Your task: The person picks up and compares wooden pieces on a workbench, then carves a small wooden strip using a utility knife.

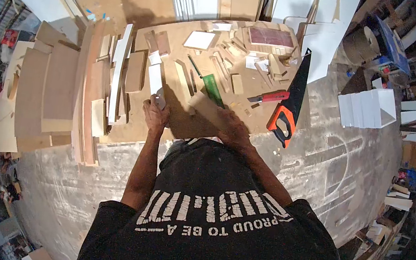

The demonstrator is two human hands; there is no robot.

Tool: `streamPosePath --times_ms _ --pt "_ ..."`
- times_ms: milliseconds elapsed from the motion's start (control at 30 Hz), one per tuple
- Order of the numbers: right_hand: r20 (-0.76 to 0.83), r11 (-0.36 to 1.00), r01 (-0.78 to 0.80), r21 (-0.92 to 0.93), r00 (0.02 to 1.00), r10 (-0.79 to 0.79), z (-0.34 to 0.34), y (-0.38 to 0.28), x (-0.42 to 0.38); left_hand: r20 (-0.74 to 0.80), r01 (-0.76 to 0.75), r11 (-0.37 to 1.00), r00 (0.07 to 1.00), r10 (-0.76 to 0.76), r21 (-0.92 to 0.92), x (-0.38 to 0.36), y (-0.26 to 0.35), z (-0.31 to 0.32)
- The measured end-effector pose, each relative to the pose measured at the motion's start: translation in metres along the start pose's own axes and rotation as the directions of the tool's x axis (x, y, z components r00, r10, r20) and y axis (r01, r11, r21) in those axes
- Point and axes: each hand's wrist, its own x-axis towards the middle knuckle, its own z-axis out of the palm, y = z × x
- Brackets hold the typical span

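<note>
Head cam: L hand (156, 115), ctr-left of frame, pinches small pale piece (160, 99), fingers nearly closed; R hand (233, 128), ctr, curls fingers on brown board (206, 113); handsaw (297, 97) lies rt.

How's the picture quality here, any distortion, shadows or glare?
Head view: fisheye distortion bows the tabletop, and the corners go black; a dark shadow falls beside the left hand; the white sheet beside the saw looks bright; the outer rim is murky and grainy.

The black T-shirt (216, 235) looks matt cloth, the brown board (209, 115) smooth wood, the saw handle (283, 126) plastic
</note>
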Motion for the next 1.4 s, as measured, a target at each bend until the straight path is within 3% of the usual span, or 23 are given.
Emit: streamPosePath --times_ms 133,333,433,533,633,733,833,867,933,1033,1133,1267,1400 --pt "0.015 0.992 0.122 0.042 0.992 -0.122 0.015 0.003 0.012 -0.014 0.021 1.000 1.000 -0.021 0.022 -0.002 -0.008 -0.007" --pt "-0.020 0.985 0.170 0.002 0.985 -0.170 0.013 -0.022 0.018 -0.014 0.076 0.994 0.997 -0.075 0.078 -0.005 -0.021 -0.027" --pt "0.005 0.993 0.108 0.052 0.994 -0.108 0.019 -0.027 0.021 0.036 0.014 1.000 0.999 -0.015 0.022 -0.001 -0.039 -0.028" --pt "-0.037 0.989 0.144 0.031 0.989 -0.142 0.024 -0.038 0.024 0.097 0.005 0.990 0.995 0.009 -0.143 0.001 -0.045 -0.035" --pt "0.045 0.992 0.116 -0.058 0.993 -0.113 0.035 -0.046 0.030 0.052 -0.118 0.968 0.990 0.132 -0.223 0.004 -0.051 -0.043" --pt "-0.113 0.978 0.177 0.107 0.980 -0.165 0.035 -0.070 0.033 0.025 -0.122 0.938 0.990 0.137 -0.324 0.010 -0.058 -0.046" --pt "-0.116 0.980 0.185 0.070 0.977 -0.176 0.047 -0.080 0.044 -0.009 -0.155 0.934 0.987 0.161 -0.321 0.012 -0.067 -0.048" --pt "-0.098 0.985 0.168 0.037 0.982 -0.164 0.051 -0.084 0.048 0.004 -0.150 0.958 0.988 0.155 -0.243 0.015 -0.071 -0.048" --pt "-0.004 0.993 0.079 -0.089 0.997 -0.080 0.061 -0.093 0.056 0.029 -0.146 0.986 0.988 0.149 -0.086 0.019 -0.079 -0.045" --pt "0.002 0.982 -0.002 -0.189 1.000 0.003 0.088 -0.107 0.068 0.084 -0.088 0.993 0.992 0.095 -0.081 0.025 -0.082 -0.049" --pt "0.032 0.986 -0.146 -0.081 0.988 0.149 0.105 -0.125 0.080 0.129 -0.116 0.990 0.984 0.126 -0.080 0.032 -0.081 -0.052" --pt "-0.098 0.998 -0.049 -0.031 0.994 0.046 0.131 -0.123 0.091 0.116 -0.164 0.984 0.978 0.170 -0.064 0.036 -0.070 -0.056" --pt "-0.151 0.974 0.033 -0.226 0.986 -0.069 0.104 -0.137 0.084 0.161 -0.181 0.980 0.968 0.193 -0.085 0.040 -0.071 -0.054"
